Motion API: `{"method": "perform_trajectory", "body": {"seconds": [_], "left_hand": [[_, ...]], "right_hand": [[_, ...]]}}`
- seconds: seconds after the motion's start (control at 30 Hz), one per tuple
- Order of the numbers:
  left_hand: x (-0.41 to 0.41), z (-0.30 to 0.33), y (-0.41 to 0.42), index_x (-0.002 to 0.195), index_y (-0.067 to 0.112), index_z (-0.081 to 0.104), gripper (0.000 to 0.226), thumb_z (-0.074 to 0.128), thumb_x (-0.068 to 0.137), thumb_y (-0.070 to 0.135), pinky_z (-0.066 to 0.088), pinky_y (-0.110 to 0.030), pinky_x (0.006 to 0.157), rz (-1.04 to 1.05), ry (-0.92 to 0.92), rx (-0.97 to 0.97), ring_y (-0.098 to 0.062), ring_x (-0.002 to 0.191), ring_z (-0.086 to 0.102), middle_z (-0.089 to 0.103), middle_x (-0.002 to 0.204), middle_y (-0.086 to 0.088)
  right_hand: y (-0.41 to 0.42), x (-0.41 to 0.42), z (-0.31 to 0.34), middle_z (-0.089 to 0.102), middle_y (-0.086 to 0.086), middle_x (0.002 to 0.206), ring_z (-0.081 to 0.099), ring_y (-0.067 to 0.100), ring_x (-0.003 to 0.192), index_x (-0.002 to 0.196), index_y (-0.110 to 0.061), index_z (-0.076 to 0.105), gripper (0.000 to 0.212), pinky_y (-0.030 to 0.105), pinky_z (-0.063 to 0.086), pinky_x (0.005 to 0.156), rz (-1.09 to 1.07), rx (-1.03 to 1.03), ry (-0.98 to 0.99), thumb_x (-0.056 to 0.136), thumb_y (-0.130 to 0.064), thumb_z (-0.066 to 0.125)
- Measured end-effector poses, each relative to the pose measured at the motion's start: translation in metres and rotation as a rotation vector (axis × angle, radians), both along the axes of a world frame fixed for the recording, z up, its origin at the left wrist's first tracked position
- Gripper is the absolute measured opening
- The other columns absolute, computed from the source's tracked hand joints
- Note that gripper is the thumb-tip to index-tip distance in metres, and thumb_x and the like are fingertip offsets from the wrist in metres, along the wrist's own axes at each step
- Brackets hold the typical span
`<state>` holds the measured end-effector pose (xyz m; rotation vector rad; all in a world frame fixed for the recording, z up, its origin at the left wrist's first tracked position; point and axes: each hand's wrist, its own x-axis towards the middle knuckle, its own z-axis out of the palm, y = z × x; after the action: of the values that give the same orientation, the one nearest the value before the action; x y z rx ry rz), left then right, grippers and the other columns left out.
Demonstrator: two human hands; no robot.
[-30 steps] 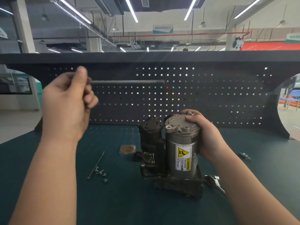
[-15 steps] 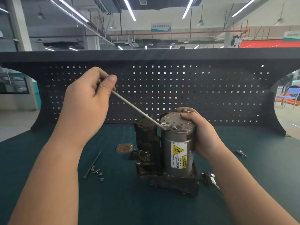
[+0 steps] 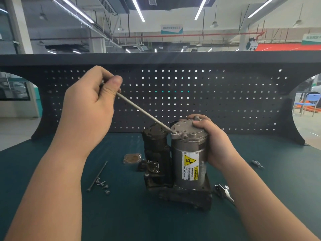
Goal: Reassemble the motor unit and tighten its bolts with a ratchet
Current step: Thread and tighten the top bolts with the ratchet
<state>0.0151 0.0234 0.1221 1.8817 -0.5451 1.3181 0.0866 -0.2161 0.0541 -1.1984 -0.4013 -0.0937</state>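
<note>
Two hands at work on motor unit (image 3: pixel 184 164), upright at centre of green desk (image 3: pixel 52 223). Left hand (image 3: pixel 86 108), grip pinched on head end of long bolt (image 3: pixel 142 111), shaft slanting down right, tip at hole in left rim of silver end cap (image 3: pixel 188 130). Right hand (image 3: pixel 213 145), grip wrapped round cap and housing from right. Second long bolt (image 3: pixel 98 175) and small screws (image 3: pixel 103 186) near left; ratchet (image 3: pixel 224 193) just right of base; round gasket (image 3: pixel 132 158) left of unit.

Black pegboard (image 3: pixel 208 101) — blue chair (image 3: pixel 311 101) beyond
</note>
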Motion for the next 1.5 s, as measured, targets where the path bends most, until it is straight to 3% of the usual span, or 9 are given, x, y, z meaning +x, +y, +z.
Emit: {"method": "perform_trajectory", "body": {"seconds": [0.13,0.23,0.37,0.47,0.67,0.9,1.1,1.3,1.5], "left_hand": [[-0.001,0.0,-0.006,0.081,0.038,0.05,0.018,0.049,0.098,0.034,0.044,-0.03,0.06,-0.018,-0.022,0.009,-0.019,0.065,0.052,0.055,0.069,0.003],[-0.001,0.0,-0.014,0.092,0.041,0.046,0.013,0.055,0.096,0.032,0.05,-0.031,0.069,-0.067,-0.03,-0.021,-0.011,0.075,0.057,0.057,0.082,0.007],[0.002,-0.003,-0.028,0.1,0.036,0.048,0.012,0.056,0.096,0.028,0.05,-0.026,0.069,-0.144,-0.04,-0.087,0.001,0.073,0.052,0.053,0.078,0.016],[0.005,-0.002,-0.036,0.129,0.029,0.046,0.034,0.055,0.097,0.023,0.045,-0.01,0.069,-0.15,-0.002,-0.071,0.006,0.073,0.054,0.052,0.075,0.027],[0.001,-0.001,-0.049,0.154,0.028,0.014,0.067,0.05,0.099,0.016,0.05,-0.013,0.078,-0.311,0.025,-0.034,-0.006,0.079,0.061,0.062,0.081,0.006],[-0.004,0.001,-0.053,0.156,0.026,0.003,0.079,0.054,0.097,0.013,0.044,-0.007,0.085,-0.341,0.092,0.064,0.001,0.087,0.064,0.065,0.082,0.016],[0.004,-0.004,-0.057,0.155,0.029,0.005,0.076,0.053,0.098,0.013,0.046,-0.005,0.076,-0.346,0.158,0.016,-0.004,0.081,0.065,0.067,0.081,0.016],[0.011,-0.013,-0.067,0.132,0.026,0.056,0.038,0.056,0.096,0.013,0.045,-0.005,0.085,-0.379,0.313,0.093,0.008,0.094,0.063,0.072,0.09,0.013],[0.019,-0.019,-0.069,0.118,0.025,0.06,0.025,0.058,0.094,0.016,0.046,-0.004,0.07,-0.313,0.389,0.086,0.001,0.082,0.063,0.069,0.085,0.009]], "right_hand": [[0.0,0.0,0.0,0.072,0.007,0.095,0.067,0.022,0.078,0.079,-0.027,0.073,0.015,0.031,0.054,0.071,0.001,-0.001,0.003,0.07,-0.023,0.062],[0.0,0.0,0.0,0.072,0.008,0.097,0.067,0.023,0.08,0.08,-0.027,0.073,0.015,0.032,0.053,0.073,0.005,-0.001,0.002,0.069,-0.023,0.062],[0.0,0.0,0.0,0.072,0.008,0.098,0.067,0.023,0.081,0.081,-0.026,0.072,0.016,0.033,0.053,0.075,-0.002,0.0,0.004,0.069,-0.023,0.063],[-0.001,0.0,0.0,0.072,0.006,0.097,0.067,0.022,0.081,0.081,-0.027,0.073,0.015,0.033,0.053,0.074,-0.003,0.0,0.009,0.069,-0.024,0.063],[-0.001,0.001,-0.001,0.072,0.007,0.096,0.068,0.022,0.079,0.081,-0.027,0.073,0.016,0.032,0.055,0.072,-0.007,-0.004,0.013,0.07,-0.024,0.062],[-0.001,0.002,-0.002,0.07,0.007,0.093,0.065,0.022,0.077,0.086,-0.023,0.07,0.014,0.032,0.052,0.072,-0.021,0.002,0.015,0.079,-0.02,0.059],[0.0,0.001,-0.001,0.069,0.006,0.092,0.064,0.022,0.078,0.091,-0.019,0.067,0.014,0.033,0.051,0.073,-0.034,0.014,0.016,0.084,-0.016,0.055],[0.002,0.001,-0.002,0.067,0.008,0.092,0.063,0.024,0.079,0.095,-0.016,0.065,0.016,0.036,0.05,0.077,-0.011,0.02,-0.014,0.084,-0.015,0.054],[0.001,0.001,-0.001,0.067,0.011,0.092,0.064,0.025,0.078,0.097,-0.015,0.065,0.018,0.037,0.052,0.076,-0.004,0.025,-0.004,0.081,-0.016,0.056]]}}
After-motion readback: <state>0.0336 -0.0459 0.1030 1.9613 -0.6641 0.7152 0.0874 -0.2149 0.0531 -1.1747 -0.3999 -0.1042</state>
